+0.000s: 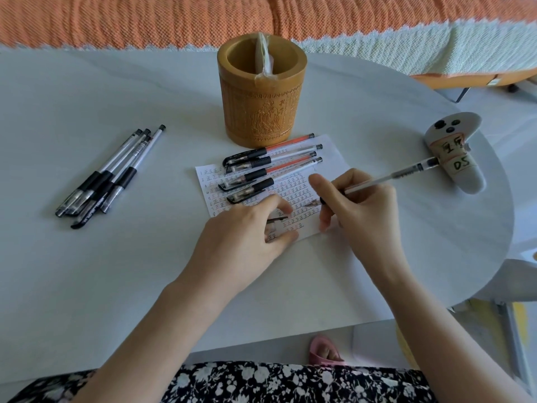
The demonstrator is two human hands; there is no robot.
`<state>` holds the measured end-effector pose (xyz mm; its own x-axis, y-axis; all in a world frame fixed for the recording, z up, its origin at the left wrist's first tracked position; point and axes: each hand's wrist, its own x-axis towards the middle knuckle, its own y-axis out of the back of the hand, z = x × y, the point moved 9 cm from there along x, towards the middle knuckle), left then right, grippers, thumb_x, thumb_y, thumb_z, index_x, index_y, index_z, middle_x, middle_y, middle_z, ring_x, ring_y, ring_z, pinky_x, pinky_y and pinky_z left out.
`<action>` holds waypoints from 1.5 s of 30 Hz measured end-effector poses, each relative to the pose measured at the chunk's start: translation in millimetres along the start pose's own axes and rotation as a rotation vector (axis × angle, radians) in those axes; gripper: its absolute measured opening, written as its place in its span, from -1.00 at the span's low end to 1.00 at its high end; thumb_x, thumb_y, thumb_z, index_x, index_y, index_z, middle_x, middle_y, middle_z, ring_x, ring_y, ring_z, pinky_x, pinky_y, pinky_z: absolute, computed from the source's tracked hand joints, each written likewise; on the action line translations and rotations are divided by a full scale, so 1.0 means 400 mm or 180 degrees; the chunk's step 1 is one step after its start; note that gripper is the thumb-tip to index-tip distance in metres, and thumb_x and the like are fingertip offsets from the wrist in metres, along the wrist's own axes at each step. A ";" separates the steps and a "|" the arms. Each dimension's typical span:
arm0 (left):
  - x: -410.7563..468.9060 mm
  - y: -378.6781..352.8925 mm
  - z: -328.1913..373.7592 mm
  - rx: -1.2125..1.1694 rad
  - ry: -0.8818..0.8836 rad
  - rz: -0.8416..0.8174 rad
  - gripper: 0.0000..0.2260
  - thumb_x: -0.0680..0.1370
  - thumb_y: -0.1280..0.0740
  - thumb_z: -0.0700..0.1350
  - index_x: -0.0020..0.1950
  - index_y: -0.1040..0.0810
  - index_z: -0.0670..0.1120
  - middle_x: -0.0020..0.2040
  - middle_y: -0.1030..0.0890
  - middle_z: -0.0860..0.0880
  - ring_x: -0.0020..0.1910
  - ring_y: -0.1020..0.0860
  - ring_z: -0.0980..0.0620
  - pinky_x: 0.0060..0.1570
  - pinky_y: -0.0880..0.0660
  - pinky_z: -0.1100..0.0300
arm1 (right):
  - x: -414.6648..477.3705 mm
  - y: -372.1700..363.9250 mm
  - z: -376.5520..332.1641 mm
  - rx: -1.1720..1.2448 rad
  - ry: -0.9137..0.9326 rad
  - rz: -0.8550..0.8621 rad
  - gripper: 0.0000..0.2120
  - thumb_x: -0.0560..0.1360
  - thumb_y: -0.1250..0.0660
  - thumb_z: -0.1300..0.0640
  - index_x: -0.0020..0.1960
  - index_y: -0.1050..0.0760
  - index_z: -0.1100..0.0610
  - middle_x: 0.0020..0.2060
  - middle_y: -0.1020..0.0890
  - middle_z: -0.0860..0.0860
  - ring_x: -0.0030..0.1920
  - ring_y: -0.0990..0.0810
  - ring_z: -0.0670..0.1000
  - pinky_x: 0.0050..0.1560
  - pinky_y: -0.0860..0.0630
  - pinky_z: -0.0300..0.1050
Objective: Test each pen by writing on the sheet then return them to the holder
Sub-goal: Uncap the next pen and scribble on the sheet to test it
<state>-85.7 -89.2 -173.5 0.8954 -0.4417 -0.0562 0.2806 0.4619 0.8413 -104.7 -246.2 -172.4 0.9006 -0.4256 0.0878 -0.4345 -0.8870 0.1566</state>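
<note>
My right hand grips a clear-barrelled pen in a writing hold, its tip down on the sheet, which is covered in rows of written marks. My left hand rests on the sheet's lower part, fingers curled around a black pen cap. Several capped pens lie across the upper half of the sheet. Another bunch of several pens lies on the table to the left. The carved brown holder stands behind the sheet, with only a taped packet inside.
A white controller with taped labels lies near the table's right edge, just beyond the pen's back end. The grey table curves away on the right. An orange bed cover lies behind it. A pink slipper shows below the near edge.
</note>
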 end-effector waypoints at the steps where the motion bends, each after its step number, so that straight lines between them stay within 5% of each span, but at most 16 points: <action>1: 0.000 -0.002 0.000 0.0009 0.0006 -0.0011 -0.75 0.46 -0.32 0.18 0.11 -0.45 0.19 -0.28 -0.58 0.02 -0.23 -0.58 0.09 -0.15 -0.52 0.13 | 0.000 0.000 0.002 -0.0076 -0.0009 0.0024 -0.65 0.42 -0.47 0.10 -0.39 -0.41 0.23 -0.60 -0.48 0.07 -0.62 -0.38 -0.09 -0.48 -0.32 -0.34; 6: 0.002 -0.009 -0.006 -0.0018 0.0098 -0.0085 -0.74 0.46 -0.33 0.18 0.12 -0.43 0.21 -0.25 -0.55 0.09 -0.17 -0.59 0.11 -0.18 -0.45 0.21 | 0.000 -0.003 0.017 -0.0497 0.0047 0.0131 -0.58 0.41 -0.47 0.10 -0.41 -0.33 0.29 -0.57 -0.31 -0.05 -0.52 -0.22 -0.13 -0.47 -0.18 -0.32; 13: 0.001 -0.010 -0.003 0.0037 0.0058 -0.0046 -0.74 0.47 -0.31 0.18 0.13 -0.41 0.20 -0.27 -0.49 0.15 -0.12 -0.60 0.12 -0.19 -0.42 0.22 | -0.007 -0.009 0.017 -0.0686 0.0139 0.0209 -0.66 0.41 -0.34 0.31 -0.40 -0.22 0.33 -0.52 -0.21 0.07 -0.47 -0.12 -0.09 -0.47 -0.06 -0.27; 28: 0.001 -0.008 0.000 0.0061 -0.0016 -0.0021 -0.74 0.48 -0.30 0.19 0.12 -0.39 0.19 -0.27 -0.57 0.08 -0.13 -0.61 0.09 -0.17 -0.49 0.17 | -0.006 -0.016 0.012 -0.0704 0.0221 0.0140 -0.65 0.43 -0.35 0.30 -0.42 -0.24 0.33 -0.53 -0.22 0.04 -0.50 -0.15 -0.09 -0.48 -0.08 -0.32; 34: 0.004 -0.012 -0.006 0.0043 0.0022 -0.0025 -0.74 0.47 -0.31 0.18 0.11 -0.39 0.20 -0.37 -0.43 0.19 -0.11 -0.61 0.13 -0.20 -0.45 0.22 | -0.007 -0.020 0.008 -0.0756 0.0267 0.0109 -0.65 0.43 -0.36 0.29 -0.40 -0.25 0.36 -0.51 -0.25 0.12 -0.48 -0.16 -0.08 -0.48 -0.09 -0.30; 45: 0.004 -0.015 -0.010 0.0018 0.0067 -0.0047 -0.75 0.47 -0.31 0.18 0.10 -0.38 0.21 -0.32 -0.51 0.13 -0.10 -0.61 0.11 -0.17 -0.46 0.18 | -0.006 -0.015 0.004 -0.0906 0.0345 0.0213 -0.65 0.42 -0.33 0.32 -0.41 -0.20 0.31 -0.54 -0.18 -0.03 -0.51 -0.14 -0.08 -0.50 -0.07 -0.31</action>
<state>-84.6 -89.7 -180.5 0.8982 -0.4323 -0.0799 0.2921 0.4511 0.8433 -104.3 -240.3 -175.1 0.8702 -0.4461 0.2093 -0.4921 -0.7654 0.4147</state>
